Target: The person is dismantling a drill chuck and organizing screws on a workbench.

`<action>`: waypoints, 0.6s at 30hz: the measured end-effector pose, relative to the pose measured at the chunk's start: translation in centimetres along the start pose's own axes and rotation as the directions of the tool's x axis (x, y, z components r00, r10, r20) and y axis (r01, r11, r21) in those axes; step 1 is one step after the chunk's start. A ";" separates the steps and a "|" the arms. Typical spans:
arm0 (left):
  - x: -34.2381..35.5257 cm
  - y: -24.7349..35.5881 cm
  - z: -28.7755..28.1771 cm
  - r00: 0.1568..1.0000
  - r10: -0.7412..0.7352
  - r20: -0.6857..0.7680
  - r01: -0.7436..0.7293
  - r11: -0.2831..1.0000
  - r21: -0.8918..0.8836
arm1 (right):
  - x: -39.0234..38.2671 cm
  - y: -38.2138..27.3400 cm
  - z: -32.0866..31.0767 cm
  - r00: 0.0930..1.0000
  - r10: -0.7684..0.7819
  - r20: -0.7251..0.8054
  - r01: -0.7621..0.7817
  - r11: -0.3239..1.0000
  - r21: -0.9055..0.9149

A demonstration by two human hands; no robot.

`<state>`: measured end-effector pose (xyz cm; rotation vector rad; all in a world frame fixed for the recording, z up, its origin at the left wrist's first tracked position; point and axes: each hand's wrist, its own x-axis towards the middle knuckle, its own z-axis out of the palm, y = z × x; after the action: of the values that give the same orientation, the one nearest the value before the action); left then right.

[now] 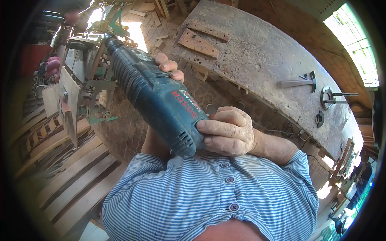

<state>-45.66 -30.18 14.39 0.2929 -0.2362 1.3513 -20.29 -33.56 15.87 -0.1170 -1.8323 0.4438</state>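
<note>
A dark teal rotary hammer drill (148,92) fills the middle of the view, tilted with its black chuck end up to the far left and its vented rear end near my chest. My left hand (170,67) supports it from beneath; its fingertips curl over the drill's right side, and the palm is hidden behind the body. My right hand (229,130) is closed around the rear end at the handle, thumb and fingers pressed against the housing. Most of the handle is covered by that hand.
A long worn workbench (257,52) runs along the right, bearing drilled wooden pieces (199,43), a hammer-like tool (299,82), a round fitting with two rods (327,97) and a dark ring (320,119). Wooden planks (80,180) and a cluttered machine stand to the left.
</note>
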 end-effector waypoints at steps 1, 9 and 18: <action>0.2 -0.7 0.2 1.000 0.002 0.003 -0.002 1.000 -0.006 | 0.1 -0.2 -0.2 0.999 0.044 0.021 -0.044 0.999 -0.003; 0.2 -1.1 0.0 0.924 0.227 -0.309 -0.114 0.932 0.344 | -0.6 1.2 -2.4 0.851 0.523 -0.053 -0.514 0.849 0.126; 1.1 -3.2 0.0 0.787 0.350 -0.507 -0.187 0.920 0.345 | 1.1 1.3 -3.2 0.728 0.684 -0.043 -0.679 0.729 0.086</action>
<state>-42.26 -29.74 14.52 0.0803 0.4327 1.7018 -17.80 -31.25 17.11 -0.7793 -1.6523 1.0028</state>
